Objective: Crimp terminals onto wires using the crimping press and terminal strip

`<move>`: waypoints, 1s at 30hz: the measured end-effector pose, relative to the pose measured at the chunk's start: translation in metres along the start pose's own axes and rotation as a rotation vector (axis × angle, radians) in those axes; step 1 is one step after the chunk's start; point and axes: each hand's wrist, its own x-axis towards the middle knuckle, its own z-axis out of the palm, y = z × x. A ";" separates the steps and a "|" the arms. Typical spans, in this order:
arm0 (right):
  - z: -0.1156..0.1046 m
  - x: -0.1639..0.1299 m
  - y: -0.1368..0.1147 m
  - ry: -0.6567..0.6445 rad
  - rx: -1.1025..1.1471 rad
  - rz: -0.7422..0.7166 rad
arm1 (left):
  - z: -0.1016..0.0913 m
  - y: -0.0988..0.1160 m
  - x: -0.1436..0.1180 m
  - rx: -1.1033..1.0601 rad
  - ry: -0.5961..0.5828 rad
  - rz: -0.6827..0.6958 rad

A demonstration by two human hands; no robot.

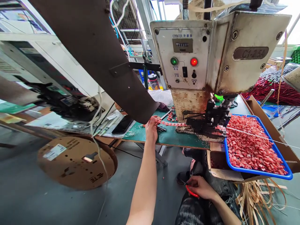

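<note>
Left hand: the left hand (151, 128) is stretched out to the green table (173, 137), and its fingers pinch the end of the red strip (172, 124)
Right hand: the right hand (201, 187) rests low by the lap, curled around small red-handled snips (191, 191); I cannot tell if the blades are open
Red strip: it is a thin band of little red pieces that lies flat on the table and runs from the fingers to the black jaws of the press machine (215, 117)
Machine: it is big and cream colored, with a green light (173, 61) and a red light (193, 62) glowing on the front
Blue tray: the blue tray (262, 172) sits to the right of the machine, piled full of loose red bits
Big reel: a brown cardboard reel (77, 161) hangs low on the left, under the table edge
Dark guide: a wide brown arm (100, 53) slants down from the top left and ends just above the pinching fingers
Doing it well, I think: hold the strip flat and straight in line with the machine, so it does not twist or bend
Gentle pull, I think: tug softly, because the strip looks thin and could snap or kink
Stay safe, I think: keep fingers well away from the black jaws, and keep the snips pointed down and away from the leg
</note>
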 end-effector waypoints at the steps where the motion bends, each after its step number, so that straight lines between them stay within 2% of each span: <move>1: 0.000 0.000 0.001 0.002 0.000 0.000 | 0.000 -0.001 0.000 -0.009 0.001 0.001; 6: 0.000 0.001 0.002 -0.003 0.005 0.011 | 0.000 -0.002 0.001 -0.045 0.011 0.057; 12: -0.001 0.000 -0.002 -0.008 0.012 0.000 | 0.002 0.005 0.001 -0.066 -0.015 0.052; 16: -0.001 0.000 -0.003 -0.010 0.014 -0.005 | 0.001 0.011 0.011 -0.057 -0.024 0.105; 21: -0.001 0.000 -0.003 -0.007 0.006 -0.008 | 0.000 0.018 0.023 -0.051 0.028 0.187; 26: 0.000 0.001 -0.003 -0.004 -0.004 -0.006 | 0.006 0.024 0.020 -0.072 0.050 0.162; 30: 0.000 0.000 -0.005 0.002 -0.003 -0.005 | 0.011 0.027 0.011 -0.007 0.024 0.102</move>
